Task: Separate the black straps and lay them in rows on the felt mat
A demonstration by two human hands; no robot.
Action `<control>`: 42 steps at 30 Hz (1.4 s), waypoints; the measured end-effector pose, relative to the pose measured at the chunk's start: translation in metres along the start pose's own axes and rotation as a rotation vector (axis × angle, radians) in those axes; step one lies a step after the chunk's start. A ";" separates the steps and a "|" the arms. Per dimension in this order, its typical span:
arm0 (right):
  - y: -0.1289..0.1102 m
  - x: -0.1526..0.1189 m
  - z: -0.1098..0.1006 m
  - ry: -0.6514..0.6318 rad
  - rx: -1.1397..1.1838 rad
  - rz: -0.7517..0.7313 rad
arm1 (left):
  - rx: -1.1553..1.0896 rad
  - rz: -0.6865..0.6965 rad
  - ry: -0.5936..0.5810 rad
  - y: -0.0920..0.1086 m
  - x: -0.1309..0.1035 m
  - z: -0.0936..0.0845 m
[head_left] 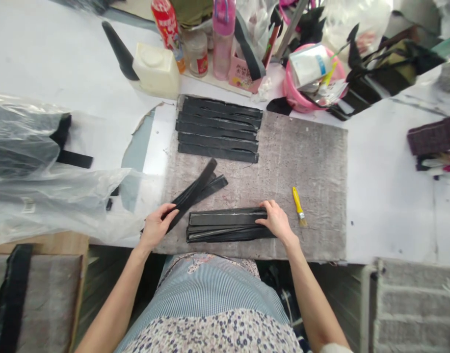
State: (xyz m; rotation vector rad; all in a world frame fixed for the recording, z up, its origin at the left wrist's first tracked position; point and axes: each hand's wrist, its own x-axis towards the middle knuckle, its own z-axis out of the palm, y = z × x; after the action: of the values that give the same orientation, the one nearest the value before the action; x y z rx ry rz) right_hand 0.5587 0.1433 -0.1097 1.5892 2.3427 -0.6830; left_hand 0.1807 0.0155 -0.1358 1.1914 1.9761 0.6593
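Observation:
My left hand is closed around a few loose black strips, which fan out toward the upper right over the grey mat. Near the mat's front edge lies a stack of black strips, set roughly crosswise to me. The fingers of my right hand pinch the right end of that stack. Farther back, several black strips lie side by side in a row. A brush with a yellow handle rests to the right of my right hand.
Behind the mat stand a cream jug, a red bottle, a jar, a pink bottle and a pink basket. Clear plastic bags with black pieces lie at left. Dark purple fabric sits at right.

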 end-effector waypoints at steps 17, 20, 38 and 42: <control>0.020 -0.015 -0.047 -0.026 0.515 -0.074 | 0.603 0.132 0.157 0.005 0.014 0.025; 0.026 -0.026 -0.083 0.153 0.496 -0.003 | 0.657 0.111 0.118 0.010 0.021 0.030; -0.031 -0.016 -0.170 0.307 0.419 -0.257 | 0.356 0.204 0.052 0.035 0.021 0.019; -0.056 -0.007 -0.179 0.149 0.580 -0.395 | -0.293 0.107 -0.356 0.080 0.033 0.033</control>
State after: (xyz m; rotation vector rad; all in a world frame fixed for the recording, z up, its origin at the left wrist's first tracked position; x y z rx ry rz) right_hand 0.5226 0.2099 0.0617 1.4022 2.7700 -1.4881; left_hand 0.2383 0.0826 -0.1078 1.1470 1.4741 0.7077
